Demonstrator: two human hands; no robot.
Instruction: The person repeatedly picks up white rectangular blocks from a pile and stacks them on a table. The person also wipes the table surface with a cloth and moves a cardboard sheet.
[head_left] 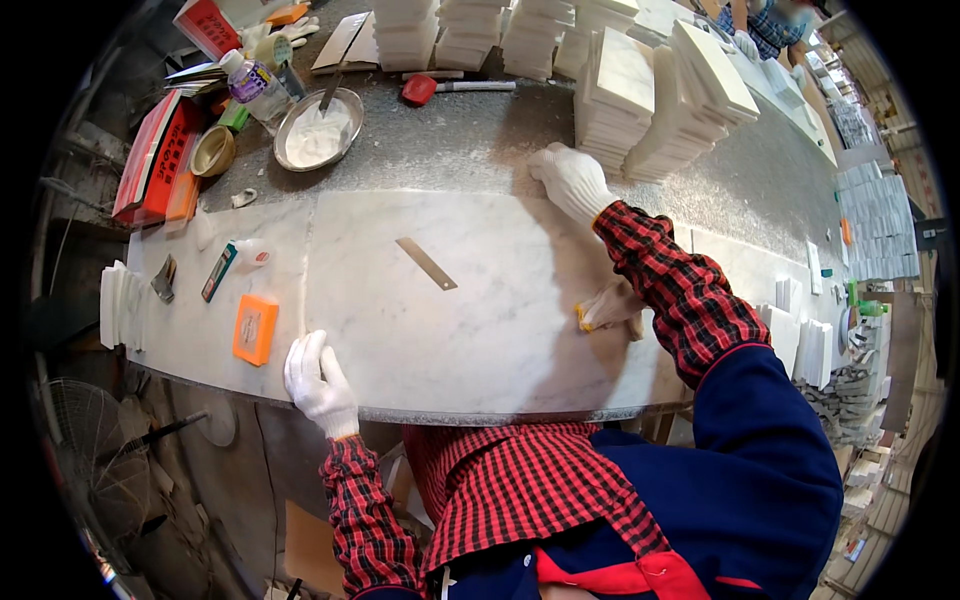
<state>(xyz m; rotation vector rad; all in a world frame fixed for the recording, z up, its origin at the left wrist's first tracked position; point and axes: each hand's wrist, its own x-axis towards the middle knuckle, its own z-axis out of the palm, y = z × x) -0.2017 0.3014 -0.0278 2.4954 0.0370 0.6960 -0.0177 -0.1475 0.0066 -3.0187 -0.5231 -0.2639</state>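
Note:
My left hand [322, 385], in a white glove, rests at the near edge of a pale marble slab [480, 350], fingers stretched out beside an orange block [256, 330]. Beyond the slab's far edge, my right hand [572, 182], also gloved, is low over the grey worktop [440, 150]. Its fingers are curled in, and what they hold, if anything, is hidden. A thin metal ruler [427, 263] lies slanted on the slab between my hands. Under my right forearm sits a crumpled beige cloth or glove [608, 308].
White tile stacks [614, 95] stand at the back. A metal bowl of white powder [318, 130], a plastic bottle [255, 88] and a red box [160, 155] are at far left. A red-headed tool [420, 90] lies behind. Another person [765, 25] works at upper right.

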